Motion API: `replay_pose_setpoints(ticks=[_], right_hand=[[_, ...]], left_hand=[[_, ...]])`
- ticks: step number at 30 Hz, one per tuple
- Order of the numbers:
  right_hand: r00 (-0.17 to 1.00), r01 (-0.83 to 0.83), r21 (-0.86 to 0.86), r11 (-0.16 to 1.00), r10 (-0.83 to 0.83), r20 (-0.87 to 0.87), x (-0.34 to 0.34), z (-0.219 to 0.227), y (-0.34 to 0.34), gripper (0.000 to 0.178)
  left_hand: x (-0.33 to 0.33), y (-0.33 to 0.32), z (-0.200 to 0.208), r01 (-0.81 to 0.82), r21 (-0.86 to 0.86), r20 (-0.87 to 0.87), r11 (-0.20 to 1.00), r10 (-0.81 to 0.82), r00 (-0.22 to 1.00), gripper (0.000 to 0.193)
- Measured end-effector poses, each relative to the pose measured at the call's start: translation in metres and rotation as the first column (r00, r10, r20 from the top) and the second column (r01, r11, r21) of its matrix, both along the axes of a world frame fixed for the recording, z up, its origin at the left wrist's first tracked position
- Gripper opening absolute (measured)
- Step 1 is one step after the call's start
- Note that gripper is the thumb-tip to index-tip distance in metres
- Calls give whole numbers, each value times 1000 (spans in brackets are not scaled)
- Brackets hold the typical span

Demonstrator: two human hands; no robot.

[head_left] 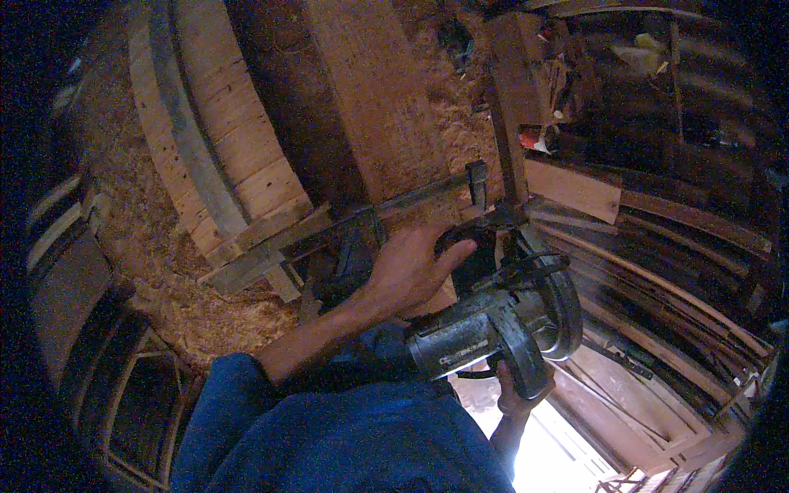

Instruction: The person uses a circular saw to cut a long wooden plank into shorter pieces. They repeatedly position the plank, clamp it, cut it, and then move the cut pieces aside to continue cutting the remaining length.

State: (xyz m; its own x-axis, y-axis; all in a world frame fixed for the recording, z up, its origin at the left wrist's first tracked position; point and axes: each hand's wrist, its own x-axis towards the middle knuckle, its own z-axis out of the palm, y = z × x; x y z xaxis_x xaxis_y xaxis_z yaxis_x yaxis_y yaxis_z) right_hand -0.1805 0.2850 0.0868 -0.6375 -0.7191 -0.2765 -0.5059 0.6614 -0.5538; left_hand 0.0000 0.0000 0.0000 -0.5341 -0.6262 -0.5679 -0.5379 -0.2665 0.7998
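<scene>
My right hand (523, 389) is wrapped round the handle of a dark, worn circular saw (460, 335). The saw is tilted, with its round guard and blade side toward the right. My left hand (411, 267) lies at the end of a broad wooden board (370, 107), just left of the saw's front, thumb apart from the fingers. Its fingertips are partly hidden, and nothing shows in its grasp. Across the board runs a narrow bar (411, 197) with an upright end piece, like a bar clamp.
A slatted wooden panel (222, 123) with a grey strip lies on the left. Sawdust (222, 329) covers the floor. Long planks (682, 238) are stacked on the right, and a red and white container (538, 138) stands behind them. Bright light enters at the lower right.
</scene>
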Motion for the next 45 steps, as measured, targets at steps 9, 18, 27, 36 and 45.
replay_pose_setpoints(ticks=[9, 18, 27, 36, 45], right_hand=[[999, -11, -93, 996, 7, -42, 17, 6, -19, 69], [993, -87, 25, 996, 89, -73, 13, 6, -25, 69], [997, -48, 36, 998, 50, -67, 21, 7, -35, 66], [998, -46, 97, 994, 50, -40, 19, 16, -45, 66], [997, -41, 108, 993, 48, -56, 18, 14, -47, 67]], left_hand=[[-2, -1, 4, -36, -40, -15, 999, 35, 999, 51], [-2, -2, -7, -40, -78, -48, 996, 36, 998, 50], [1, -4, -15, -40, -86, -59, 996, 35, 998, 51], [3, -10, -8, -24, -105, -36, 994, 20, 999, 51], [1, -18, -8, -37, -85, -68, 996, 31, 997, 47]])
